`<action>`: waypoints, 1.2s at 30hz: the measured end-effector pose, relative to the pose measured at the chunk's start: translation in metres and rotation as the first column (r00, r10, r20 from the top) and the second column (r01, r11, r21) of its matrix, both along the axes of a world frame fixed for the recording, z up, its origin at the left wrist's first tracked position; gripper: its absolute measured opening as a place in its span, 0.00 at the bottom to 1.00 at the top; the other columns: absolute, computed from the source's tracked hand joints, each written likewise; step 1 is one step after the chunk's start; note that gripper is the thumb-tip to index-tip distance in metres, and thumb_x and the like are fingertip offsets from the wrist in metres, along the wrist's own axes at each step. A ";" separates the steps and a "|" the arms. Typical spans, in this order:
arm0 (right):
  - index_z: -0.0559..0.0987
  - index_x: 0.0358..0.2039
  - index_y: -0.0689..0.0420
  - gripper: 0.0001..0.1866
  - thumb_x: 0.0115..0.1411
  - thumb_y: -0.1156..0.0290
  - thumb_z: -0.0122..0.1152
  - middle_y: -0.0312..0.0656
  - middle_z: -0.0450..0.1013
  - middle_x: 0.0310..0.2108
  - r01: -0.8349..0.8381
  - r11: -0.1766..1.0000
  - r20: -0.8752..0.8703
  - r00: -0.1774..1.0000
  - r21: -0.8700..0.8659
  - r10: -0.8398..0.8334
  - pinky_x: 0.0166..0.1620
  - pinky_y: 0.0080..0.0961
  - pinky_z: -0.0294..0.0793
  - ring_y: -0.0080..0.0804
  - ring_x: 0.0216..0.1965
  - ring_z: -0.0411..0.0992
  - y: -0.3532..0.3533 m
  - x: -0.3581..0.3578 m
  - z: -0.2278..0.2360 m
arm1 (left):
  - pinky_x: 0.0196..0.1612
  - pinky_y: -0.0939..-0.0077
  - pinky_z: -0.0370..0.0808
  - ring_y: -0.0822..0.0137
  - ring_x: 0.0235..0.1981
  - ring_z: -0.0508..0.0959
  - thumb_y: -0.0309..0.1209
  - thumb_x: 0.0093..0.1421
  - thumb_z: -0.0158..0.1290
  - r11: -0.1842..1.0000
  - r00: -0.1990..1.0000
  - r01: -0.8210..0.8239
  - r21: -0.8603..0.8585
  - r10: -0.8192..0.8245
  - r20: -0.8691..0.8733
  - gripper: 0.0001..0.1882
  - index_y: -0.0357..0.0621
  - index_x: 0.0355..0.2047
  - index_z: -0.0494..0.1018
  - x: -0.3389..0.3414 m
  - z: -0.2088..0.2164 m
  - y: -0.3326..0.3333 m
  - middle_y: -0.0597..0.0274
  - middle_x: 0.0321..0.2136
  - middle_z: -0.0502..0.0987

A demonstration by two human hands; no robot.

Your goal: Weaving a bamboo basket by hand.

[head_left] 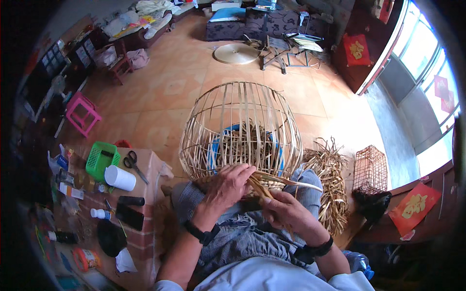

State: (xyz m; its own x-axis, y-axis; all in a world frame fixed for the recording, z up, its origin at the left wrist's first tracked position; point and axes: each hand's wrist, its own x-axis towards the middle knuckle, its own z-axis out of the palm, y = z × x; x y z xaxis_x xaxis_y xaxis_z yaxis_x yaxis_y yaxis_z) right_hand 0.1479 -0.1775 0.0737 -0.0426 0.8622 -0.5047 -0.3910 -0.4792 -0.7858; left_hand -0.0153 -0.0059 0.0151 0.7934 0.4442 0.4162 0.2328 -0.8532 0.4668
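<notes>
A large basket frame (248, 140) of thin, pale strips rests against my knees, its ribs standing open. Along the side nearest me runs a tightly woven band (274, 185). My left hand (229, 184) is closed over this band, fingers bent and pointing right. A brownish dried leaf strip (258, 187) stretches from beside those fingers to my right hand (287, 209), which pinches it between thumb and fingers. A smooth pale, pointed strip (303, 185) sticks out rightward above my right hand. My palms and some fingertips are hidden.
Through the ribs shows a blue container (212, 154) with dried leaves. A heap of dried leaves (330, 186) lies right, beside a wire basket (370, 167). On the left table (145, 213) are scissors (136, 166), a white cup (120, 178) and a green basket (102, 161). A pink stool (82, 114) stands beyond.
</notes>
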 end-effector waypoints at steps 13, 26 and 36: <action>0.79 0.53 0.64 0.15 0.72 0.68 0.69 0.43 0.81 0.41 -0.013 0.990 0.541 0.839 0.138 -0.065 0.39 0.25 0.82 0.25 0.38 0.80 0.031 0.052 -0.027 | 0.46 0.57 0.81 0.51 0.41 0.85 0.30 0.62 0.66 0.967 0.980 -0.193 -0.165 0.200 0.022 0.10 0.43 0.43 0.83 0.013 -0.005 -0.003 0.55 0.37 0.84; 0.83 0.41 0.62 0.10 0.71 0.67 0.69 0.36 0.82 0.33 0.355 0.862 0.094 0.906 0.361 -0.413 0.33 0.22 0.79 0.21 0.30 0.79 0.115 0.057 -0.048 | 0.44 0.52 0.80 0.47 0.40 0.84 0.21 0.61 0.59 0.960 0.961 -0.269 -0.075 0.273 0.044 0.18 0.40 0.53 0.77 0.020 -0.022 -0.007 0.50 0.36 0.82; 0.82 0.41 0.60 0.07 0.72 0.69 0.63 0.43 0.82 0.33 -0.279 0.845 0.812 0.518 0.457 -0.268 0.34 0.32 0.77 0.33 0.30 0.80 0.139 0.062 -0.034 | 0.62 0.44 0.67 0.49 0.50 0.77 0.50 0.60 0.68 0.934 0.890 -0.275 0.227 0.336 -0.307 0.39 0.35 0.61 0.69 0.036 -0.008 -0.033 0.48 0.46 0.78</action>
